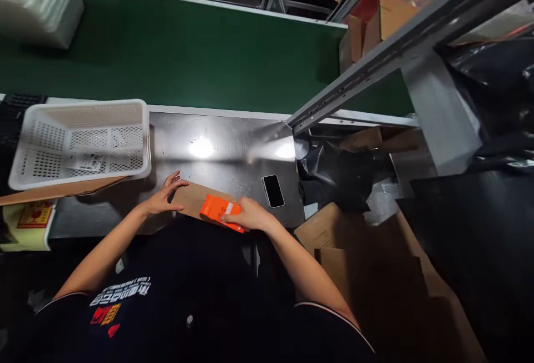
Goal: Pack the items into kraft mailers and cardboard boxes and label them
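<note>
A long, flat, dark-green belt-like surface [200, 57] runs across the far side, edged in white, and a grey metal beam with small holes along it [359, 80] slants over its right part. Nearer the person is a shiny, bare-metal worktable [221, 168], bright with reflected light. At its left side stands a rectangular white plastic basket with perforated walls [87, 105]; a clear, labelled item seems to lie inside, though it is too faint to name. At the table's near edge, close to the person's body, is a narrow, flat-faced piece of brown cardboard [189, 199]; whether it is a closed box or a single sheet cannot be told. The left hand [163, 196] is at its left end, thumb and fingers parted around it; I cannot tell whether they pinch it or merely rest there. The right hand [252, 214] has its fingers closed on a bright orange, rectangular packet with white markings [214, 207], which lies over the right part of the cardboard, its left portion uncovered by the hand. The step in hand looks like placing or lining up the packet against the cardboard, with the left hand steadying the other end; the next move seems to call for holding the cardboard still while the right hand controls the packet's angle. Just right of the right hand, a dark-screened, light-rimmed phone [273, 190] lies flat on the metal, apart from both.
</note>
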Demonstrator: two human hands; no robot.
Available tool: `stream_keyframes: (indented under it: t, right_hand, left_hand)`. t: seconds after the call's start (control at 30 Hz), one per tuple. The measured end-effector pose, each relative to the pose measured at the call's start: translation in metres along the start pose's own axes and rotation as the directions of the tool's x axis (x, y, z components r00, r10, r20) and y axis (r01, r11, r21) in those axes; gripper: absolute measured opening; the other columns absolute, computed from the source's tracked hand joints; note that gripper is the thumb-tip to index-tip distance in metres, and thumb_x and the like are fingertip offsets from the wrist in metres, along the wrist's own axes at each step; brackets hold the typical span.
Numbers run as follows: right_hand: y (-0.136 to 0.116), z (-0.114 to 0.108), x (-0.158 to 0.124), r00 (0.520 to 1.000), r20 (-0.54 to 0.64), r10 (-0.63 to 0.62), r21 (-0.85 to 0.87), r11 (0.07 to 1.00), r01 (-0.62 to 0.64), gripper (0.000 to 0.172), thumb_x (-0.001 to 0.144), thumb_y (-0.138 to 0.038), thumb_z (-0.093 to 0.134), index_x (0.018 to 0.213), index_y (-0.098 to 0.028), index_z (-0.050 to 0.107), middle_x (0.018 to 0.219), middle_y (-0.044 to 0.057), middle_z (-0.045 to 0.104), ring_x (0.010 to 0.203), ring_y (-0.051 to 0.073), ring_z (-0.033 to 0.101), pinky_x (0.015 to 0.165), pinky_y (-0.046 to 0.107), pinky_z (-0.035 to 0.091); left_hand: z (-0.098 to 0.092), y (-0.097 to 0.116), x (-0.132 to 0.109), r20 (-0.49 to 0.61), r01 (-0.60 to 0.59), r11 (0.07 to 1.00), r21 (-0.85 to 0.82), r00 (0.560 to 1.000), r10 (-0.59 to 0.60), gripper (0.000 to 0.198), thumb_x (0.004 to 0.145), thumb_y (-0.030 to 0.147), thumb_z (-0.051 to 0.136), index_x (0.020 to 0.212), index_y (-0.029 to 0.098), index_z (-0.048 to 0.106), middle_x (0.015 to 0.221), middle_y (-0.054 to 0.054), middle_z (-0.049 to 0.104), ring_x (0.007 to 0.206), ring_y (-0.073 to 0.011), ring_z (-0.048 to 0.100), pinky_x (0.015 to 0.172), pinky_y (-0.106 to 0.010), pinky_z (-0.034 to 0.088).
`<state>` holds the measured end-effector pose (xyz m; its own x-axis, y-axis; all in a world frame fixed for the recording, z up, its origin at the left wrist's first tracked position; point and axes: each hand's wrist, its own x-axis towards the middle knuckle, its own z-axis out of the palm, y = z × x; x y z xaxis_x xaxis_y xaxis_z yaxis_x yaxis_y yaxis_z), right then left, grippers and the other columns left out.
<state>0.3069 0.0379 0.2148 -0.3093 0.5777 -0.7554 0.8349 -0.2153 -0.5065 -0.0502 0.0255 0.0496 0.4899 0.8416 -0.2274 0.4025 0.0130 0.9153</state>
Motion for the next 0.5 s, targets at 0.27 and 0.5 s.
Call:
stream_keyframes:
  t: [0.27,0.5]
  right_hand:
    - [0.113,-0.001,-0.014,0.998,0.03,-0.052,0.253,0.967,0.043,0.036,0.069,-0.051,0.077,0.065,-0.021,0.058,0.058,-0.005,0.05,0.057,0.012,0.041,0.055,0.028,0.03]
    - [0.086,0.042,0.069,0.967,0.089,-0.238,0.359,0.914,0.192,0.042,0.07,-0.055,0.084,0.071,-0.019,0.062,0.064,-0.007,0.052,0.062,0.011,0.044,0.058,0.024,0.035]
  left_hand:
    - [-0.004,0.025,-0.022,-0.018,-0.029,0.912,0.409,0.999,0.04,0.079,0.099,0.066,0.065,0.165,0.025,0.051,0.185,-0.015,0.008,0.169,-0.0455,0.013,0.135,-0.071,0.01]
    - [0.034,0.049,-0.024,0.181,-0.227,0.787,0.573,0.972,0.148,0.073,0.103,0.065,0.058,0.169,0.034,0.047,0.172,-0.011,0.044,0.163,-0.0362,0.037,0.139,-0.059,0.002]
